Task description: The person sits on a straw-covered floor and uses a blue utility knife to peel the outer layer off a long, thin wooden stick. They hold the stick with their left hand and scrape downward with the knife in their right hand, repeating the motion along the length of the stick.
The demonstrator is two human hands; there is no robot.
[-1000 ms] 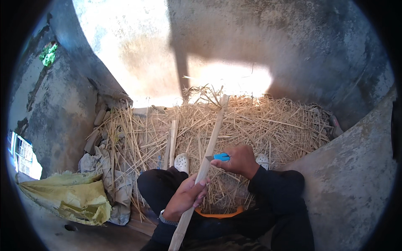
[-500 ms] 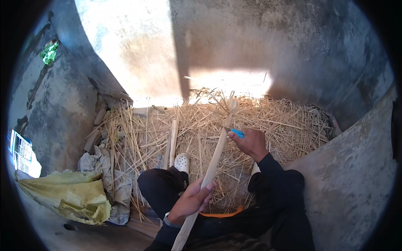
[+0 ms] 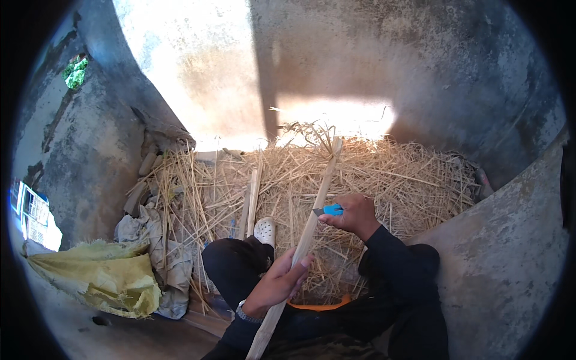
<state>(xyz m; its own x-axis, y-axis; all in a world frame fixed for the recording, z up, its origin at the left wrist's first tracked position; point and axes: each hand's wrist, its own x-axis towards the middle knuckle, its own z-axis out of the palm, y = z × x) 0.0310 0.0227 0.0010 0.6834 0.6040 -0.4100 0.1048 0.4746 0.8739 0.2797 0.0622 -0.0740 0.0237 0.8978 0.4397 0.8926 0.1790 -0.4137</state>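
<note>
A long pale wooden strip (image 3: 309,231) slants from the lower edge up toward the far wall. My left hand (image 3: 281,279) is wrapped round its lower part. In my right hand (image 3: 355,215) is a blue-handled knife (image 3: 330,210), its short blade at the right edge of the strip, around mid-length. Thin curled shavings (image 3: 318,137) stand at the strip's far end. The fingers of my right hand are closed over the knife's handle, which is partly hidden.
Straw-like shavings (image 3: 396,180) cover the floor ahead. Two more strips (image 3: 250,201) lie beside my left shoe (image 3: 264,231). A torn yellow sack (image 3: 105,279) and a grey cloth (image 3: 178,273) lie at left. Concrete walls (image 3: 384,60) enclose the spot.
My right hand has drawn the knife back toward me along the strip, from near its far end to about the middle. The left hand keeps its hold.
</note>
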